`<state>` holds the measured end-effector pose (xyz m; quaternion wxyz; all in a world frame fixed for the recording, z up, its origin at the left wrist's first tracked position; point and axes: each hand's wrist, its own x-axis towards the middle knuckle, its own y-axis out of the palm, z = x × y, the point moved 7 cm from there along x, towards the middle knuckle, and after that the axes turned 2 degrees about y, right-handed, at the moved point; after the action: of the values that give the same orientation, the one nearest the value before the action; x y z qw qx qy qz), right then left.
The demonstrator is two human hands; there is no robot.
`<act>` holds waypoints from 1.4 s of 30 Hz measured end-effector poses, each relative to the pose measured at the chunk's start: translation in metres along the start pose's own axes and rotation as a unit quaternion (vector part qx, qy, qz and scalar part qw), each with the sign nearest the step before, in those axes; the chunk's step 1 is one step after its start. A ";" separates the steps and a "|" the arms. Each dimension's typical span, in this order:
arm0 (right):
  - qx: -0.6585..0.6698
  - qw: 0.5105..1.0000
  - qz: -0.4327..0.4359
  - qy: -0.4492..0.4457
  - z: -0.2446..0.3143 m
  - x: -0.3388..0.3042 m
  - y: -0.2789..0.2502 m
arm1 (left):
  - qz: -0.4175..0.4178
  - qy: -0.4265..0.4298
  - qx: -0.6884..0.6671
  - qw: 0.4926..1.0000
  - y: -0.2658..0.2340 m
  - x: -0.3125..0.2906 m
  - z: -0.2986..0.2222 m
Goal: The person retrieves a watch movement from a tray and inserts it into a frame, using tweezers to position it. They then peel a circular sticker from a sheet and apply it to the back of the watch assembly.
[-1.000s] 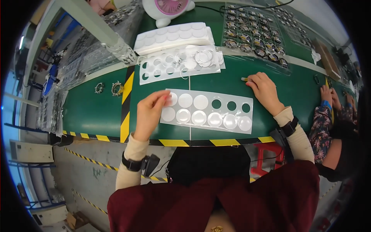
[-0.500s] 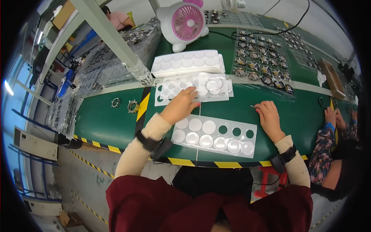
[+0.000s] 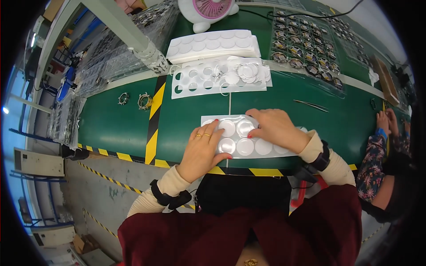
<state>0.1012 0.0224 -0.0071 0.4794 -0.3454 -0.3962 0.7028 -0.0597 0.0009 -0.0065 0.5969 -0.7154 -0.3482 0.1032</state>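
A pale sheet of round white stickers (image 3: pixel 227 146) lies in front of me near the table's front edge. My left hand (image 3: pixel 201 148) rests over its left end, fingers and thumb apart. From the right, my right hand (image 3: pixel 279 128) lies across the sheet, its thumb on a sticker and its index finger near the far edge; the two are spread. This hand hides the sheet's far right part. Thin metal tweezers (image 3: pixel 311 105) lie loose on the green mat beyond my right hand.
Behind are a partly used sticker sheet (image 3: pixel 193 91) with loose discs (image 3: pixel 248 73) and a sheet stack (image 3: pixel 213 43). Two metal watch cases (image 3: pixel 144 101) lie left. A pink-white fan (image 3: pixel 207 13) and clear trays of parts (image 3: pixel 301 48) stand at the back. Another person's sleeve (image 3: pixel 372 153) is right.
My right hand has let go of the tweezers and come onto the near sheet. My left hand has come back from the far sheet to the near one. The view has tilted down.
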 end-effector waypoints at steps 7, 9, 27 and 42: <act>0.134 0.990 -0.008 -0.047 0.004 0.010 -0.005 | -0.014 0.029 -0.008 0.999 -0.004 -0.002 0.004; 0.186 0.979 0.068 0.052 -0.007 0.010 -0.004 | -0.025 0.042 -0.012 0.999 -0.005 -0.004 0.005; 0.019 0.984 -0.125 -0.129 0.020 -0.024 -0.005 | -0.207 -0.223 0.103 0.947 -0.111 -0.053 0.184; 0.016 0.987 -0.118 -0.111 0.010 -0.030 0.000 | -0.333 -0.427 -0.020 0.841 -0.126 -0.134 0.327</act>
<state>0.1015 -0.0082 0.0003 0.5172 -0.2082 -0.4737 0.6817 -0.3901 0.1789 -0.0133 0.3733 -0.4531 -0.7878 0.1862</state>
